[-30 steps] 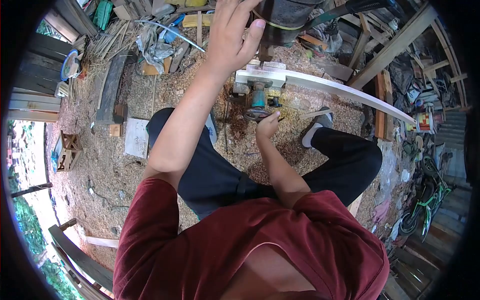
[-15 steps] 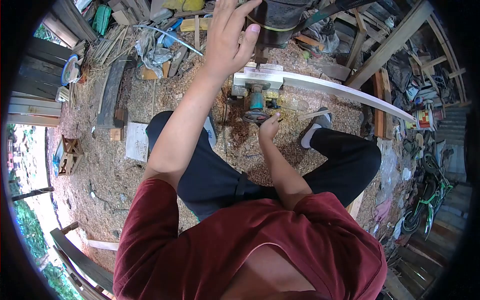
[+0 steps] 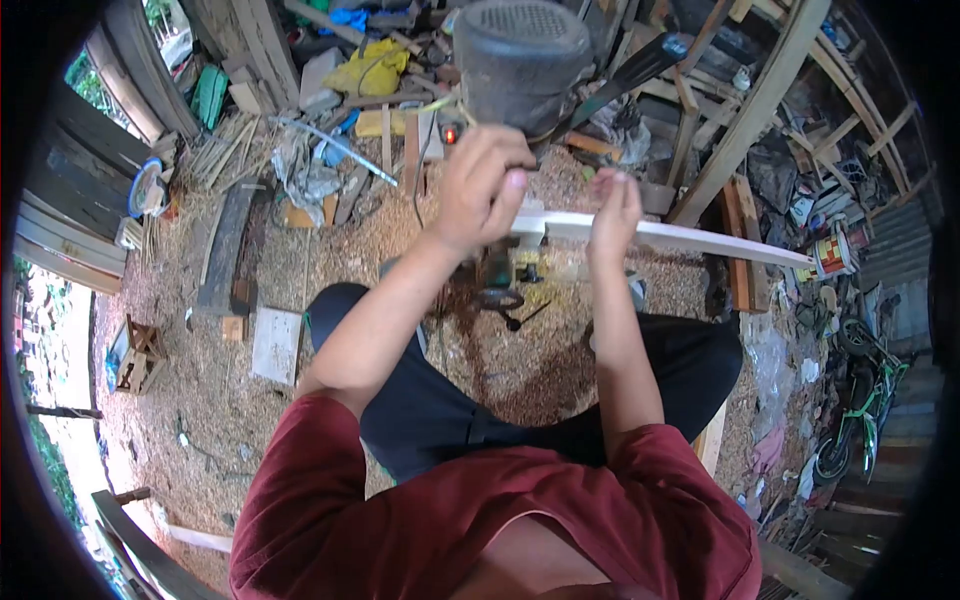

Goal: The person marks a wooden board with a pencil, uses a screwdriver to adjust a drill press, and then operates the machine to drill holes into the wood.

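My left hand [image 3: 480, 195] is in front of the motor housing [image 3: 522, 70] of an upright machine. Its fingers are curled closed, and whatever they may hold is hidden. Over a long pale wooden board [image 3: 700, 240] is my right hand [image 3: 613, 220], its fingers loosely bent and apart, with nothing visible in them. The board's left end lies at the machine, partly behind my hands, and its right end reaches a paint bucket [image 3: 832, 258]. Below the board is a dark handwheel [image 3: 500, 300] between my knees. A black-gripped lever [image 3: 640, 70] slants up right from the machine.
Wood shavings [image 3: 400, 450] cover the ground. A dark timber [image 3: 228, 245] and a pale block [image 3: 276, 345] lie left. A slanted wooden post [image 3: 750, 115] stands at the right, and a green bicycle [image 3: 862, 410] beyond it. Scrap wood and a yellow sack [image 3: 370, 70] are behind.
My right hand has risen from beside the handwheel to over the board. My left hand has come lower from the motor housing, its fingers now curled. The view has tilted upward.
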Tool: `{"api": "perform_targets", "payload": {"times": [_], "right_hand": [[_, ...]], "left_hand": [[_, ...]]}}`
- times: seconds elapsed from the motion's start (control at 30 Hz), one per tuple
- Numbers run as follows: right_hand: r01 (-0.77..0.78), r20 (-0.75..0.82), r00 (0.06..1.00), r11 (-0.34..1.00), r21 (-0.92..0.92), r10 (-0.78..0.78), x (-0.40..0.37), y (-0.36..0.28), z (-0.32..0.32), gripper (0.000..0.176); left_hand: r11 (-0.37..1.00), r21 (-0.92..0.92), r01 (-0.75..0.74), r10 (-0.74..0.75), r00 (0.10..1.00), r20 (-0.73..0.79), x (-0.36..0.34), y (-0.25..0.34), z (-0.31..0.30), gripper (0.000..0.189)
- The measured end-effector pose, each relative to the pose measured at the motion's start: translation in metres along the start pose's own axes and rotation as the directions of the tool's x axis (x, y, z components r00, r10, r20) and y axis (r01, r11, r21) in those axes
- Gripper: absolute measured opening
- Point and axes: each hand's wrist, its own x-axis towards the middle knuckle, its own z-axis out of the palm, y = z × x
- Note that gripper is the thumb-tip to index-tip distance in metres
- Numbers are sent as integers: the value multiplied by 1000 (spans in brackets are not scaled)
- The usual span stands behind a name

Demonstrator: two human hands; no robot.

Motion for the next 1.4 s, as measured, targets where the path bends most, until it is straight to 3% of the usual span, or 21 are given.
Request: {"api": "perform_targets", "payload": {"times": [0.07, 0.13, 0.27, 0.33, 0.37, 0.4, 0.53, 0.57, 0.6, 0.67, 0.7, 0.77, 0.87, 0.93, 0.97, 1.0, 1.1, 1.13, 1.2, 1.33, 1.4], "right_hand": [[224, 5, 975, 975, 9, -224, 35, -77, 15, 31], [327, -43, 945, 925, 192, -325, 61, -123, 33, 32], [507, 32, 847, 825, 248, -531, 114, -183, 65, 38], [273, 282, 873, 879, 391, -397, 117, -209, 73, 46], [260, 421, 820, 908, 328, -387, 121, -212, 74, 64], [89, 515, 826, 956, 281, -229, 113, -215, 68, 68], [163, 397, 887, 964, 212, -237, 58, -203, 37, 63], [164, 372, 880, 924, 344, -295, 36, -185, 25, 57], [191, 390, 840, 878, 439, -377, 17, -163, 11, 61], [389, 457, 703, 833, 394, -545, -9, -141, -14, 70], [366, 463, 715, 845, 391, -524, -11, -139, -21, 70], [259, 660, 590, 883, 390, -465, -4, -145, -27, 85], [249, 751, 500, 903, 350, -430, 12, -173, -16, 94], [87, 704, 643, 942, 325, -302, 21, -182, -9, 94], [34, 697, 651, 929, 369, -301, 24, -175, -8, 85], [27, 700, 650, 930, 367, -296, 20, -170, -7, 85], [179, 460, 794, 876, 448, -398, -4, -163, -1, 66], [174, 459, 797, 876, 449, -393, -14, -157, -5, 66], [380, 393, 733, 813, 440, -555, -35, -133, -17, 64], [447, 415, 727, 836, 318, -547, -72, -113, -41, 62], [299, 537, 793, 952, 71, -289, -75, -123, -49, 51]], "left_hand": [[999, -42, -2, 4, 1000, 26, -3, 6, 9, 15], [998, -66, 4, -1, 999, 44, -7, 11, 15, 15], [995, -88, 44, -38, 997, 72, -6, 17, 19, 13], [995, -91, 42, -35, 996, 77, -9, 15, 19, 11], [994, -82, 72, -65, 995, 75, -11, 14, 19, 11], [992, -75, 106, -101, 992, 72, -12, 13, 20, 11], [984, -53, 170, -166, 983, 84, -15, 14, 26, 11], [986, -44, 161, -156, 982, 105, -16, 13, 29, 14], [988, -33, 151, -146, 981, 126, -17, 10, 31, 17], [992, -59, 114, -103, 982, 161, -18, 5, 33, 28], [993, -65, 101, -90, 984, 155, -17, 4, 34, 28], [992, -69, 103, -91, 983, 159, -16, 5, 35, 28], [995, -68, 77, -67, 988, 135, -13, 3, 33, 29], [998, -16, 53, -51, 992, 118, -11, 5, 29, 30], [999, -7, 50, -49, 994, 96, -10, 4, 26, 29], [998, -5, 57, -56, 994, 97, -9, 3, 24, 29], [998, 10, 66, -66, 998, 15, -9, -3, 20, 30], [997, 11, 70, -70, 997, 20, -10, -3, 19, 30], [999, 31, 22, -23, 1000, 20, -7, -4, 18, 29], [997, 63, -34, 32, 999, 28, -5, -10, 14, 29], [997, 79, -23, 23, 1000, 10, -7, -14, 11, 28]]}}
